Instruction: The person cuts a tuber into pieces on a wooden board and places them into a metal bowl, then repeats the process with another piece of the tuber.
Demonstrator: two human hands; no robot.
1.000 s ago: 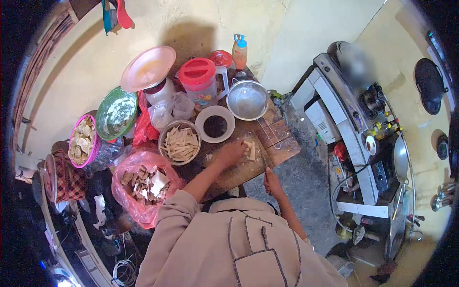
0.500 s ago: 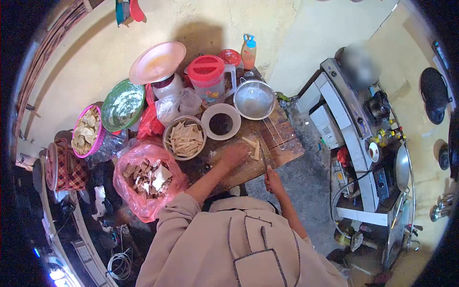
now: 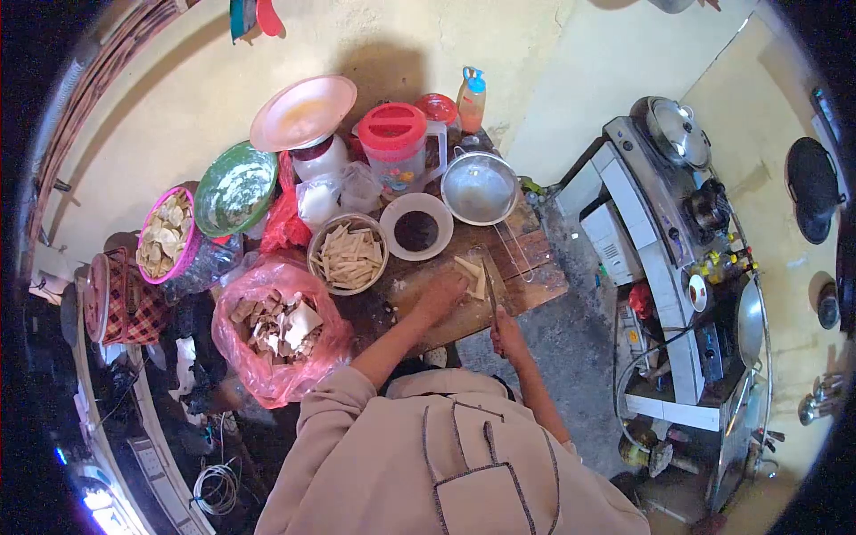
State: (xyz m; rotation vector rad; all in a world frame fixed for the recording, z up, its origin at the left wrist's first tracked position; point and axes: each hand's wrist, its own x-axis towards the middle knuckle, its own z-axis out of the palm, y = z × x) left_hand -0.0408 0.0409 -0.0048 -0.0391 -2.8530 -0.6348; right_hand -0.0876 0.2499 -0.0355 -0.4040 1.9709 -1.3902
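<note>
My right hand (image 3: 509,336) is closed around the handle of a knife (image 3: 491,290), whose blade points away from me over a wooden cutting board (image 3: 426,328). On the board my left hand (image 3: 440,296) lies with its fingers curled down against a pale food piece (image 3: 470,290), just left of the blade. Its fingertips are partly hidden. Beyond the left hand stands a metal bowl (image 3: 312,267) holding pale cut sticks (image 3: 350,257). Beside it is a white bowl (image 3: 390,214) with dark liquid inside.
A strainer (image 3: 480,185), a red-lidded pitcher (image 3: 397,147) and an orange bottle (image 3: 472,105) stand at the back. To the left are a pink bag (image 3: 234,349) of brown and white pieces, a green basin (image 3: 220,185) and a pink basket (image 3: 145,276). A stove (image 3: 627,143) is at right.
The view has shifted slightly, moving the surroundings a little. Both hands stay nearly in place, the knife still beside the pale pieces.
</note>
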